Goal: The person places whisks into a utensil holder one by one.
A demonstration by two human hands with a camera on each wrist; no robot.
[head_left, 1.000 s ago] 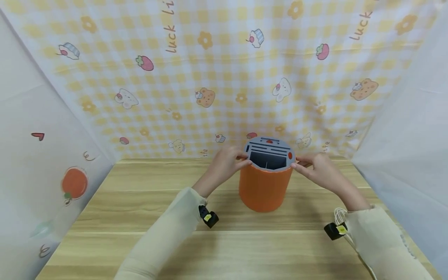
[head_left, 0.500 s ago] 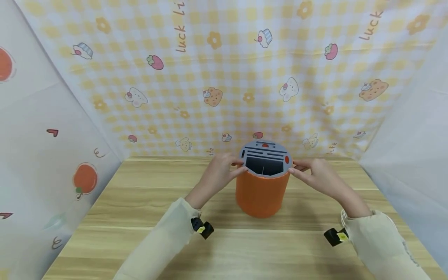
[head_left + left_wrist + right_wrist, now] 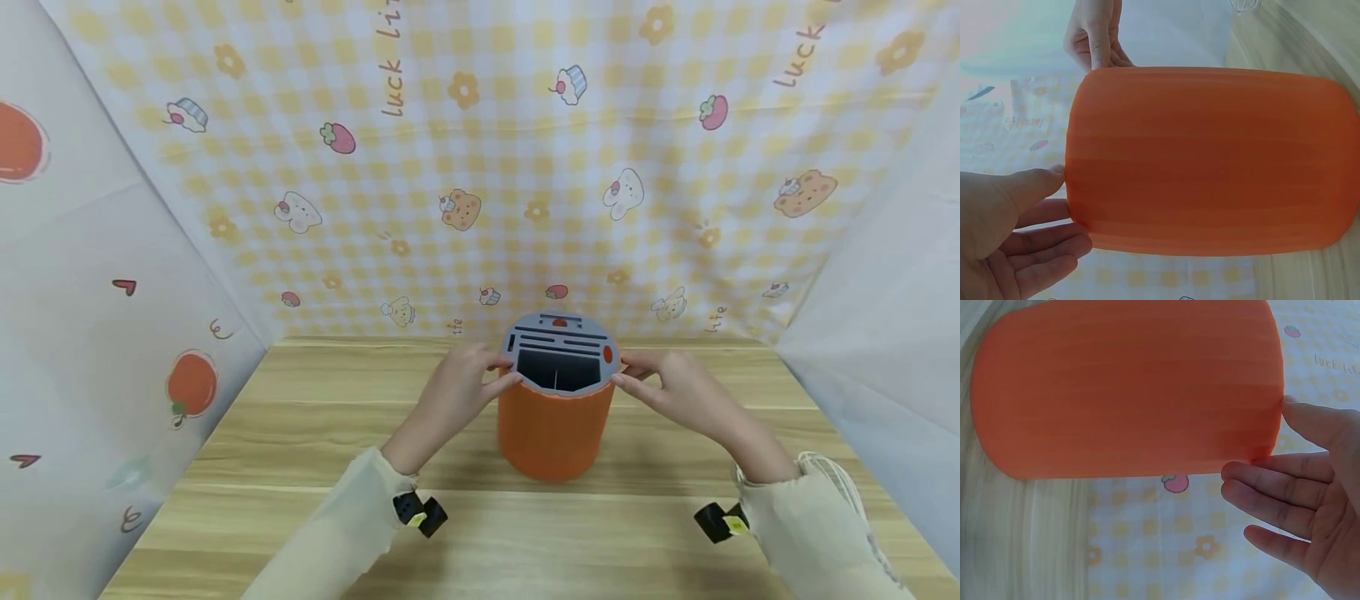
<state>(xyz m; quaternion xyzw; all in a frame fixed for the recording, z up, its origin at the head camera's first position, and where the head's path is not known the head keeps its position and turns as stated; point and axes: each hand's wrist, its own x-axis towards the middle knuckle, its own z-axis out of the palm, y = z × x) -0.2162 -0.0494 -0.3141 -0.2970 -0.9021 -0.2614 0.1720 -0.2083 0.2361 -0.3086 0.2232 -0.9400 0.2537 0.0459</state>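
Note:
An orange round container (image 3: pixel 555 437) with a grey slotted top (image 3: pixel 561 321) stands upright on the wooden table. The top has narrow slots, a large dark divided opening (image 3: pixel 558 369) and an orange spot at its right. My left hand (image 3: pixel 468 379) holds the rim on the left, thumb at the near edge and fingers beside it. On the opposite side my right hand (image 3: pixel 667 383) grips the rim the same way. Both wrist views show thumb and fingertips at the upper edge of the orange wall (image 3: pixel 1210 162). Whether the base touches the table all round is unclear.
Bare wood of the table (image 3: pixel 330 417) lies left of the container. Behind it hangs a yellow checked cloth (image 3: pixel 420 167), with white cloth walls (image 3: pixel 97 208) at the sides. A black wrist camera (image 3: pixel 420 512) sits at each sleeve; a pale cord (image 3: pixel 832 471) lies by the right sleeve.
Both hands have brought the container toward me and a little to the left, away from the back cloth. The head view has shifted slightly.

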